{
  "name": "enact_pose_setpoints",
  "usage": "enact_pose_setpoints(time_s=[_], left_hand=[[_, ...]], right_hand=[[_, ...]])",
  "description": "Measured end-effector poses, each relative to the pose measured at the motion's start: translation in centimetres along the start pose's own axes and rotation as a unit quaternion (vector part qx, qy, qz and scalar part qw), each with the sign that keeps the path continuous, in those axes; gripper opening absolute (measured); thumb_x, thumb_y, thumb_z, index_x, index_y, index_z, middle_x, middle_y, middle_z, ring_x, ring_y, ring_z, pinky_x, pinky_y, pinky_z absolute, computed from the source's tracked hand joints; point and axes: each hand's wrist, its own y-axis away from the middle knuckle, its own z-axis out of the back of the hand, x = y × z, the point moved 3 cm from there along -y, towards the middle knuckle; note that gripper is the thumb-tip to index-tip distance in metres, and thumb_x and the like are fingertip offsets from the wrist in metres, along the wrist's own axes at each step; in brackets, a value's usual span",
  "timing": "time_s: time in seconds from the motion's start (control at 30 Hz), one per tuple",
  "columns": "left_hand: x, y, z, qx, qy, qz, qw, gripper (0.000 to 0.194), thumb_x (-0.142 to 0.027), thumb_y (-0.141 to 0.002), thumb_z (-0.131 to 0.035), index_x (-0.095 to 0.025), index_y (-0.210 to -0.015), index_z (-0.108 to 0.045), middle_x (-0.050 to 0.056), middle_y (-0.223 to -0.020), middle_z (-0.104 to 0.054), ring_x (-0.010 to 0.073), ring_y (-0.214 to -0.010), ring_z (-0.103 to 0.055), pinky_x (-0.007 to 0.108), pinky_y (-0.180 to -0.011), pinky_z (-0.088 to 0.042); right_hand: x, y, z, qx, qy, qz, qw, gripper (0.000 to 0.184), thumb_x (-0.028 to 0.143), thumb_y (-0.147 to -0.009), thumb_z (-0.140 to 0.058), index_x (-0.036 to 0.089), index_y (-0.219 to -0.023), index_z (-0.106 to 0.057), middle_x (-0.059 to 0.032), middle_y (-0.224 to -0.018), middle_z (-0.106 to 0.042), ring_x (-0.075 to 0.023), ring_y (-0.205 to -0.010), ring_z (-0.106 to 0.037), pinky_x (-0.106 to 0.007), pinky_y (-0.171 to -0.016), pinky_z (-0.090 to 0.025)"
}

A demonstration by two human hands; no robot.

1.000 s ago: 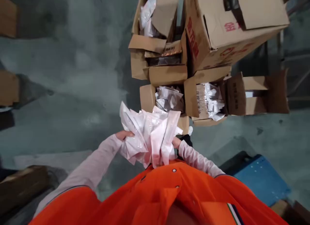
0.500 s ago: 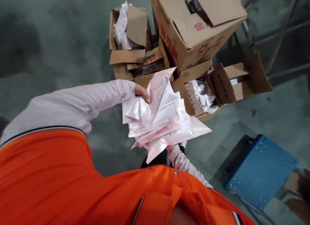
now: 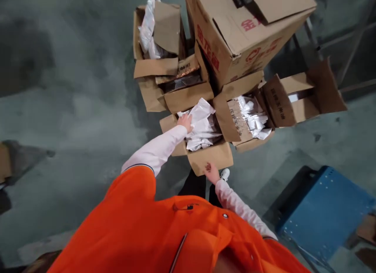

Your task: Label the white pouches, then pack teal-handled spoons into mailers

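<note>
A heap of white plastic bags (image 3: pixel 204 128) lies in an open cardboard box (image 3: pixel 210 157) on the floor in front of me. My left hand (image 3: pixel 185 122) reaches out in a pale sleeve and rests on top of the heap at its left side, fingers laid flat on the plastic. My right hand (image 3: pixel 210 173) is lower, at the near edge of the box's front flap, with its fingers loosely spread and touching the cardboard. Neither hand is holding bags. My orange vest fills the bottom of the view.
More open cardboard boxes crowd behind: a large tilted one with red print (image 3: pixel 235 34), one with white packets (image 3: pixel 252 116) to the right, another with bags (image 3: pixel 155 34) at the back left. A blue platform (image 3: pixel 323 206) lies at the lower right. Grey concrete floor spreads left.
The bundle of bags that both hands held up before my chest now lies in the box. My left hand followed it down onto the heap; my right hand came away to the flap.
</note>
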Motion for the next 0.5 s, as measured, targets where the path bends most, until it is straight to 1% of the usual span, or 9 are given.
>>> enact_pose_setpoints(time_s=[0.03, 0.07, 0.13, 0.2, 0.27, 0.33, 0.37, 0.43, 0.5], left_hand=[[0.0, 0.0, -1.2, 0.011, -0.009, -0.003, 1.0, 0.08, -0.011, -0.085, -0.075, 0.001, -0.157, -0.041, 0.029, -0.164, -0.035, 0.0384, -0.151, -0.034, 0.046, -0.127, -0.021], [0.0, -0.4, -2.2, 0.017, -0.017, -0.007, 1.0, 0.083, -0.014, -0.086, -0.073, -0.002, -0.16, -0.037, 0.028, -0.166, -0.032, 0.0395, -0.152, -0.033, 0.047, -0.127, -0.023], [-0.3, -2.5, -3.7, 0.015, -0.021, -0.019, 0.999, 0.086, -0.018, -0.089, -0.07, -0.008, -0.165, -0.032, 0.026, -0.172, -0.023, 0.0417, -0.156, -0.029, 0.05, -0.128, -0.023], [-0.8, -5.3, -5.0, 0.02, -0.019, -0.045, 0.999, 0.084, -0.026, -0.09, -0.07, -0.012, -0.165, -0.035, 0.023, -0.175, -0.015, 0.0451, -0.16, -0.017, 0.055, -0.128, -0.018], [-1.2, -7.6, -7.0, 0.054, -0.017, -0.08, 0.995, 0.079, -0.034, -0.087, -0.073, -0.017, -0.16, -0.047, 0.02, -0.176, -0.017, 0.046, -0.161, -0.009, 0.061, -0.127, -0.013], [-1.5, -8.8, -9.4, 0.095, -0.009, -0.093, 0.991, 0.069, -0.033, -0.085, -0.073, -0.022, -0.151, -0.058, 0.017, -0.173, -0.029, 0.0414, -0.161, -0.015, 0.067, -0.124, -0.011], [-1.4, -9.1, -10.6, 0.107, -0.002, -0.09, 0.99, 0.065, -0.03, -0.085, -0.073, -0.024, -0.149, -0.06, 0.015, -0.171, -0.035, 0.0383, -0.161, -0.019, 0.068, -0.124, -0.011], [-0.8, -9.1, -12.6, 0.112, -0.002, -0.073, 0.991, 0.068, -0.026, -0.082, -0.075, -0.026, -0.148, -0.061, 0.012, -0.17, -0.038, 0.0365, -0.161, -0.019, 0.069, -0.124, -0.009], [0.6, -9.0, -13.4, 0.097, -0.017, -0.048, 0.994, 0.081, -0.024, -0.076, -0.08, -0.025, -0.153, -0.057, 0.013, -0.174, -0.028, 0.0423, -0.163, -0.005, 0.07, -0.125, -0.002]], right_hand=[[0.6, -1.2, 0.2, -0.023, 0.083, 0.046, 0.995, 0.044, 0.035, -0.077, -0.077, 0.022, -0.116, -0.061, -0.0083, -0.108, -0.071, -0.0261, -0.108, -0.07, -0.045, -0.101, -0.057], [1.4, -2.7, 0.3, -0.042, 0.165, 0.091, 0.981, 0.045, 0.033, -0.08, -0.074, 0.022, -0.122, -0.061, -0.0103, -0.116, -0.07, -0.0282, -0.114, -0.068, -0.048, -0.106, -0.054], [3.3, -6.7, 0.4, -0.061, 0.277, 0.148, 0.947, 0.049, 0.024, -0.081, -0.07, 0.021, -0.129, -0.061, -0.0142, -0.13, -0.066, -0.0333, -0.128, -0.06, -0.051, -0.116, -0.045], [5.5, -10.9, 0.8, -0.071, 0.352, 0.182, 0.915, 0.054, 0.016, -0.081, -0.067, 0.016, -0.134, -0.061, -0.019, -0.138, -0.063, -0.0379, -0.136, -0.053, -0.054, -0.121, -0.039], [7.8, -14.7, 1.1, -0.077, 0.442, 0.235, 0.862, 0.058, 0.013, -0.082, -0.066, 0.011, -0.14, -0.06, -0.0236, -0.145, -0.058, -0.0398, -0.143, -0.047, -0.055, -0.124, -0.034], [9.7, -17.8, 1.4, -0.061, 0.53, 0.301, 0.791, 0.066, 0.015, -0.083, -0.069, 0.01, -0.147, -0.056, -0.0247, -0.155, -0.051, -0.0389, -0.152, -0.038, -0.056, -0.128, -0.028], [10.4, -19.3, 1.6, -0.049, 0.557, 0.324, 0.763, 0.074, 0.016, -0.081, -0.072, 0.01, -0.152, -0.052, -0.024, -0.161, -0.045, -0.0384, -0.157, -0.031, -0.056, -0.13, -0.022], [11.1, -22.2, 2.1, -0.042, 0.597, 0.325, 0.732, 0.09, 0.017, -0.077, -0.078, 0.01, -0.16, -0.042, -0.0234, -0.17, -0.031, -0.0399, -0.162, -0.017, -0.06, -0.132, -0.011], [11.1, -25.2, 2.7, -0.057, 0.625, 0.283, 0.726, 0.099, 0.016, -0.074, -0.079, 0.008, -0.163, -0.036, -0.0249, -0.174, -0.018, -0.0432, -0.164, -0.007, -0.066, -0.13, -0.003]])
